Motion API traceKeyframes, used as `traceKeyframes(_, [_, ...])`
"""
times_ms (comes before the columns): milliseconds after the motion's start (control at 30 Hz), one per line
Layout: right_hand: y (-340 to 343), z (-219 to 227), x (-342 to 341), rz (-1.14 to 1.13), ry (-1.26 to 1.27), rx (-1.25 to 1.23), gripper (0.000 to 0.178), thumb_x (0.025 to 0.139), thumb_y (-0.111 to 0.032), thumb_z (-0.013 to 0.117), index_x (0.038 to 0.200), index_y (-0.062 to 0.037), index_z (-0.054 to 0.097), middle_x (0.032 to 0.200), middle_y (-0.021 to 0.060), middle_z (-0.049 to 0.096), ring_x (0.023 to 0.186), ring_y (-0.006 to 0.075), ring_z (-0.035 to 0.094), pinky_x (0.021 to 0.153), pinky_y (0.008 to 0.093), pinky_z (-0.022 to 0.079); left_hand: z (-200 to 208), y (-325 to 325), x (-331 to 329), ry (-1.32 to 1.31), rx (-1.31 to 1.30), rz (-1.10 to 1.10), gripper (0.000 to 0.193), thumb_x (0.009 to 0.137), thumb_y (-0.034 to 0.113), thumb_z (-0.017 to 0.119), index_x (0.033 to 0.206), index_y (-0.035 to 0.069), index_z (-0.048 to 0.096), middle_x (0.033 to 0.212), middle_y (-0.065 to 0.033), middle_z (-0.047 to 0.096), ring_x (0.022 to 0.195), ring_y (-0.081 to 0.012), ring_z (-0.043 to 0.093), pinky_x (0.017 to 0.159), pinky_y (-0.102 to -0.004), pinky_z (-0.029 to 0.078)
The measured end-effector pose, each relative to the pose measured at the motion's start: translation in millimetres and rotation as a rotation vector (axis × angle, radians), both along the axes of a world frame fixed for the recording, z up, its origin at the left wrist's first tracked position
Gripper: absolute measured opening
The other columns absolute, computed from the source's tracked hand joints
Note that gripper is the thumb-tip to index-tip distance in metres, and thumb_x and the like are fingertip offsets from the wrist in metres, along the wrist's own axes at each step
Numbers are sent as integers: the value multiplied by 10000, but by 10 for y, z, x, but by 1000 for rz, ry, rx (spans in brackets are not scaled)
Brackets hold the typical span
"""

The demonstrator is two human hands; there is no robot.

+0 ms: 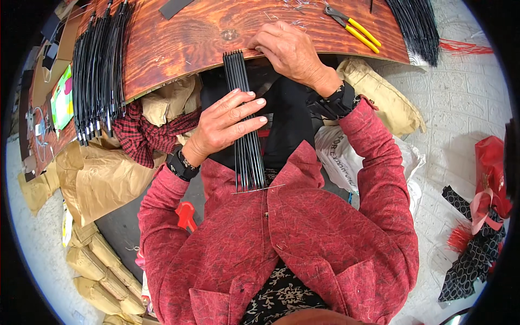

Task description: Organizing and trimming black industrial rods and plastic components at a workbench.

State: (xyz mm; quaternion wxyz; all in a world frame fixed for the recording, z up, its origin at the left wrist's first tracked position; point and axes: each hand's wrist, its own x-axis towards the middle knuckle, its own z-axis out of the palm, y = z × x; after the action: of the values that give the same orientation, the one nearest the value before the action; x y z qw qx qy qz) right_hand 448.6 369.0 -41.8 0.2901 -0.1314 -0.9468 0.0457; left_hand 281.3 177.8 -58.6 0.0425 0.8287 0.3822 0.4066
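Left hand (225,127) lying flat on bundle of thin black metal rods (245,124), fingers spread and pressing rods down. Bundle leaning against near edge of reddish-brown wooden board (179,43), running down to lap. Right hand (290,51) resting at that edge by rod tips, fingers curled together. Yellow-handled pliers (352,27) sitting toward board's far right corner.
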Motion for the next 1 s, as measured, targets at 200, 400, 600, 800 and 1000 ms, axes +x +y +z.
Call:
traceKeyframes(200, [-16, 27, -14, 12, 25, 27, 101, 828, -101, 669, 928, -95, 659, 877, 34, 601, 838, 248, 587, 735, 353, 494, 4, -2, 5, -9, -1, -2, 239, 825, 156, 657, 1046, 126, 743, 1206, -99, 687, 1133, -315, 647, 968, -464, 533])
traceKeyframes(400, [-20, 12, -19, -1, 5, 37, 103, 826, -104, 670, 927, -97, 658, 892, 33, 602, 847, 249, 587, 730, 355, 496, 0, 6, 3, -9, -3, -12, 246, 818, 151, 665, 1051, 126, 742, 1208, -98, 686, 1134, -314, 645, 975, -466, 528])
traceKeyframes(600, [-74, 22, -55, -16, 30, 69, 111, 825, -101, 662, 936, -104, 662, 912, 29, 606, 858, 252, 586, 735, 359, 498, 2, -3, 0, -4, -11, -1, 249, 806, 143, 678, 1045, 126, 744, 1210, -97, 685, 1137, -313, 643, 982, -467, 523])
traceKeyframes(800, [-50, 47, -55, -1, 17, 82, 121, 827, -96, 652, 945, -111, 670, 924, 23, 613, 858, 248, 584, 734, 361, 499, -3, -7, 1, -17, -19, -7, 256, 801, 139, 678, 1048, 124, 743, 1206, -99, 685, 1138, -318, 642, 983, -471, 522])
traceKeyframes(1000, [-9, -5, -54, 17, 37, 40, 126, 826, -97, 653, 948, -116, 672, 936, 24, 617, 849, 247, 585, 732, 362, 500, 1, -10, 3, -31, -36, -16, 257, 801, 135, 673, 1049, 121, 742, 1205, -108, 684, 1142, -323, 639, 984, -472, 519])
